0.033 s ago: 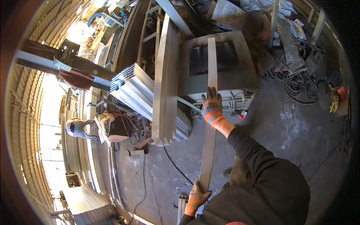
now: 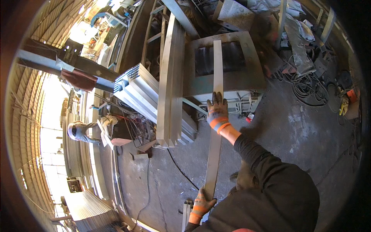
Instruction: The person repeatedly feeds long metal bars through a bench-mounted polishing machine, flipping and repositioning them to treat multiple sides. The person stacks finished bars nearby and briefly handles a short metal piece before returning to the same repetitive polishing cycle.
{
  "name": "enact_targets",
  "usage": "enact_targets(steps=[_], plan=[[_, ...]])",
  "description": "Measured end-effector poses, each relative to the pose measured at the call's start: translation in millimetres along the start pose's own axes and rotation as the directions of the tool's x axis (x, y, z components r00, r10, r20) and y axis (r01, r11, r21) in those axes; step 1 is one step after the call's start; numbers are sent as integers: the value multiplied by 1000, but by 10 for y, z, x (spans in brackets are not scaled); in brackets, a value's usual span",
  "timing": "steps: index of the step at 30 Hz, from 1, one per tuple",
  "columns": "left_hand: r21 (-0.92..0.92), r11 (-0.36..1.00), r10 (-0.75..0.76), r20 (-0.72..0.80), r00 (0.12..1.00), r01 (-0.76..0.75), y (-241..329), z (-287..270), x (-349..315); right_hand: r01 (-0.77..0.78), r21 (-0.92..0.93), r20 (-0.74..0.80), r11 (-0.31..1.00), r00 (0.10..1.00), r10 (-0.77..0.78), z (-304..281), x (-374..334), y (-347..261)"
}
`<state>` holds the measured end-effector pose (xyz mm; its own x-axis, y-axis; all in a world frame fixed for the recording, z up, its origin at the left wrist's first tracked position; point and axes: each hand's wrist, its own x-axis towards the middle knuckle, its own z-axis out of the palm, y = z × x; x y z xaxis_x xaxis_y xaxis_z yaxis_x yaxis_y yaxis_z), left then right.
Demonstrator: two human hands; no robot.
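A long flat metal bar runs from near my body to the top of a grey machine table. My left hand, in a grey and orange glove, is closed round its near end, with the thumb along the right edge. Farther along, my gloved right hand lies over the bar with fingers stretched forward and apart. The bar's far part rests across a dark panel set in the table top. The underside of the bar is hidden.
Stacked long metal profiles jut toward me, left of the machine. Coiled cables lie on the floor at right. A black cable crosses the floor left of the bar. Another person is at far left.
The bar and my right hand have shifted very slightly toward me against the machine table. Both hands stay on the bar.
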<state>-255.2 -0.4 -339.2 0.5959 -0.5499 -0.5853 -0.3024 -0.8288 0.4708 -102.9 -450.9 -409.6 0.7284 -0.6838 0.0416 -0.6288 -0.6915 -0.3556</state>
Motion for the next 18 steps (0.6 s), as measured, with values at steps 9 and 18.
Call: enact_targets(steps=[9,18], plan=[[-119,993,12,66,998,-4,-1173,252,-1107,46,76,-53,996,998,-42,-262,-1334,-554],[-112,993,49,104,993,-37,106,-439,127,430,569,-590,701,807,-17,-95,-3,544]])
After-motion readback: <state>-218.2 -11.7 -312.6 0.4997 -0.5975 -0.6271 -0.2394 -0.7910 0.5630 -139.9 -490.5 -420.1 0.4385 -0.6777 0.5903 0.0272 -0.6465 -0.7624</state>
